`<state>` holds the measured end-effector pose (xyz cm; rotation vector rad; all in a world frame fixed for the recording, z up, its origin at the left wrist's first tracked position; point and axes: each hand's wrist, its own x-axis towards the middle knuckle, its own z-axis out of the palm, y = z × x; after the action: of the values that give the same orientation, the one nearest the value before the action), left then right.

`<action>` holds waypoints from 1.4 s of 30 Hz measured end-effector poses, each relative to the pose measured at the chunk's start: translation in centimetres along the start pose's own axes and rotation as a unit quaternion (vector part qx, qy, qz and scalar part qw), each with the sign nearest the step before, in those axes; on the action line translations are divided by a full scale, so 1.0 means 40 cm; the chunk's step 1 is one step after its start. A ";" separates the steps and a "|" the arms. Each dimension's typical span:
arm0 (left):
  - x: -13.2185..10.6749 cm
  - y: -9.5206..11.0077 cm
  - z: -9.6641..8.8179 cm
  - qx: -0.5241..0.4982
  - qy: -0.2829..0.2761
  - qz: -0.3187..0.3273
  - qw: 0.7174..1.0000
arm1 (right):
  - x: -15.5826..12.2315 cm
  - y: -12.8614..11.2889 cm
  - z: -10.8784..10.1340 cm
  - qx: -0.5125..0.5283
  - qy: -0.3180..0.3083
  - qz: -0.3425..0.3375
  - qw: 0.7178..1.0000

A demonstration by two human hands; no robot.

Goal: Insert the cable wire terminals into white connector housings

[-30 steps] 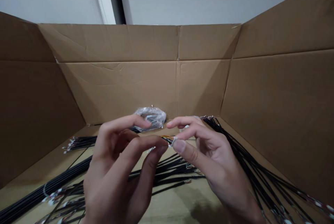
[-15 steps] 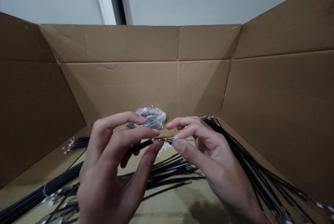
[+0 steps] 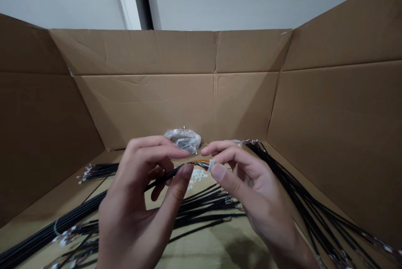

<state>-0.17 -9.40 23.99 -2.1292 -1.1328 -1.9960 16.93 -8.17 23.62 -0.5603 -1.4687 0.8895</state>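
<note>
Between my hands is a black cable (image 3: 171,174) whose thin coloured wires (image 3: 200,162) fan out of its sheath into a small white connector (image 3: 211,165). My left hand (image 3: 141,193) pinches the cable near the end of the sheath, thumb below and fingers above. The white connector sits between the thumb and index finger of my right hand (image 3: 251,185). Below and behind the hands, several black cables (image 3: 201,210) with bare coloured wire ends lie on the cardboard. Small loose white connectors (image 3: 197,176) are scattered just beyond them.
Cardboard walls (image 3: 144,101) rise at the back and both sides. A clear plastic bag (image 3: 184,140) lies at the back. On the left are a tied cable bundle (image 3: 53,229) and shorter cables with white ends (image 3: 97,172); a long cable bundle (image 3: 292,189) runs along the right.
My left hand has shifted slightly right, and its thumb now lies over the end of the sheath. The white connector has turned and shows more clearly in my right fingers.
</note>
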 end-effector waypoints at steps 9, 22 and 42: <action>-0.008 -0.002 0.005 -0.041 0.015 -0.007 0.999 | 0.004 0.004 0.019 0.006 -0.100 0.072 0.992; -0.006 -0.010 0.008 -0.051 -0.015 0.015 0.998 | 0.014 0.023 0.044 0.030 -0.089 0.077 0.993; -0.003 -0.032 0.010 0.040 -0.059 0.129 0.989 | 0.024 -0.003 -0.009 0.241 -0.080 0.198 0.947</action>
<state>-0.46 -8.33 23.24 -2.2455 -0.8802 -1.7063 17.21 -7.40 24.26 -0.4250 -1.2293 1.5894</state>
